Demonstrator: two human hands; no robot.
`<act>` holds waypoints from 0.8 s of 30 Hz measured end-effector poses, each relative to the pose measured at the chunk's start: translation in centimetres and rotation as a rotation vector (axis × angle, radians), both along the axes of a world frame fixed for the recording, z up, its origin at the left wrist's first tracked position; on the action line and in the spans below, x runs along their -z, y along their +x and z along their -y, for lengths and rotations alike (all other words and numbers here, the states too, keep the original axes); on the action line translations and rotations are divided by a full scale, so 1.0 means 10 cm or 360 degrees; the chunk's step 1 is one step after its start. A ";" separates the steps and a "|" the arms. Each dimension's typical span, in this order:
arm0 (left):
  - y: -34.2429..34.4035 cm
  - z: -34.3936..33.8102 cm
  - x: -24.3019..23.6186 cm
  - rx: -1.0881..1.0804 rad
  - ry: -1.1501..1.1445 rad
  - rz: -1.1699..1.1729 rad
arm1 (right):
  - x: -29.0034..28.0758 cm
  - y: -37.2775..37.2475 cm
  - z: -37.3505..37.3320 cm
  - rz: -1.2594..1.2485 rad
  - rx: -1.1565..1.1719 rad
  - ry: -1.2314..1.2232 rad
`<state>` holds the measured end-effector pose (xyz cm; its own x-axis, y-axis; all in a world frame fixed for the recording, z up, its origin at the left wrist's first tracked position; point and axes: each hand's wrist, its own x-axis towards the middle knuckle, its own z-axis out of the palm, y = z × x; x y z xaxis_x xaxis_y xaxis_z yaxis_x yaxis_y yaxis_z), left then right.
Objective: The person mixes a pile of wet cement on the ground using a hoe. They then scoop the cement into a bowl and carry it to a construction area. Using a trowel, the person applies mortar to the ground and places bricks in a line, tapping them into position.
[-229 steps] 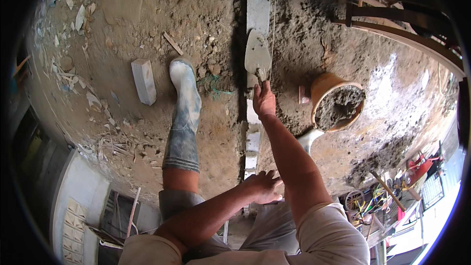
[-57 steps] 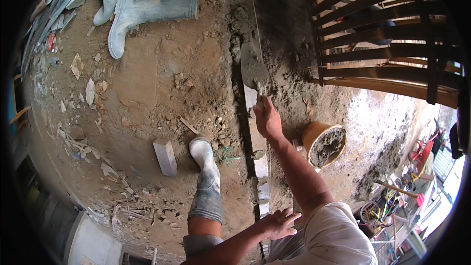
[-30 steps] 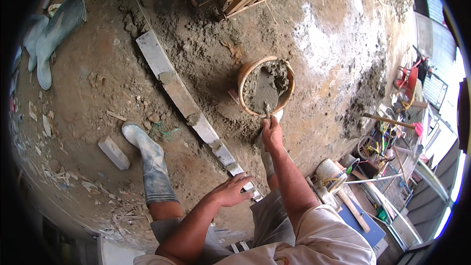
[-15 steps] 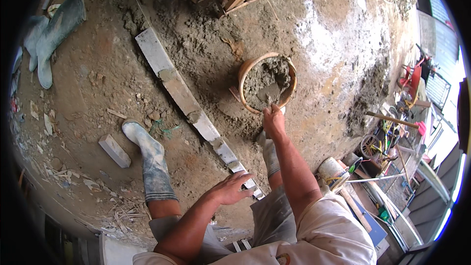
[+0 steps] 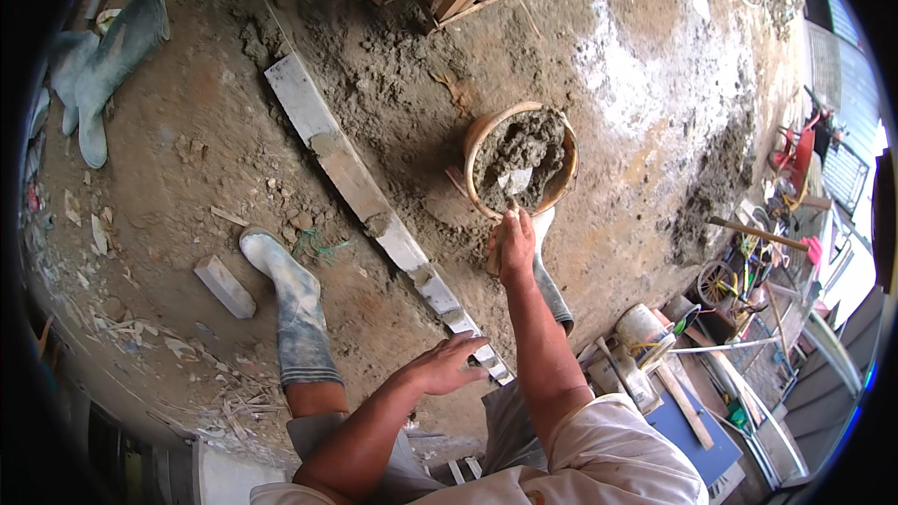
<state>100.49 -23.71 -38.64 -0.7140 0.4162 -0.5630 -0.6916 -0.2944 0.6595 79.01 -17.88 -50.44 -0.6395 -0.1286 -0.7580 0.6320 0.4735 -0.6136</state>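
Right hand (image 5: 515, 243) grips a trowel (image 5: 514, 183), fingers wrapped on its handle, blade in the mortar filling the bucket (image 5: 479, 143); left hand (image 5: 446, 364) rests, fingers spread, on the near end of the brick row (image 5: 374, 215).

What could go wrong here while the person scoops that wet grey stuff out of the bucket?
1. The trowel held by the right hand digs into mortar in the bucket; a heaped scoop might drip onto the ground.
2. The left hand rests on the row of bricks, and leaning on it might nudge one out of line.
3. The ground is littered with a loose brick and scraps near the boot, so tripping seems possible.
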 end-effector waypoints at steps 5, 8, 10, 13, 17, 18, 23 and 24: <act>0.01 -0.06 0.01 -0.0016 -0.0015 -0.0012 | -0.26 0.06 -0.40 -0.0062 -0.0145 0.0123; 0.03 -0.01 -0.02 -0.0029 0.0003 -0.0041 | -0.39 0.04 -0.58 -0.0127 -0.0234 0.0090; 0.08 0.02 -0.03 -0.0071 -0.0001 -0.0036 | -0.54 0.07 -0.49 -0.0103 -0.0353 -0.0050; 0.10 0.02 -0.06 -0.0022 -0.0007 -0.0109 | -0.75 0.11 -0.31 -0.0114 -0.0514 -0.0040; 0.11 0.15 -0.14 0.0108 -0.0029 -0.0071 | -0.79 0.38 0.36 0.0012 -0.0625 -0.0187; 0.12 0.21 -0.18 0.0106 -0.0033 -0.0055 | -0.74 0.48 0.58 0.0050 -0.0653 -0.0252; 0.18 0.36 -0.24 0.0039 -0.0077 -0.0136 | -0.32 0.87 1.87 0.0134 -0.1036 -0.0582; 0.22 0.41 -0.27 0.0027 -0.0090 -0.0145 | -0.25 0.99 2.15 0.0127 -0.1095 -0.0545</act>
<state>102.65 -27.77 -35.93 -0.7565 0.3981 -0.5189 -0.6326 -0.2439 0.7351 88.94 -39.38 -47.96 -0.2758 -0.7128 -0.6449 0.3126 0.5679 -0.7614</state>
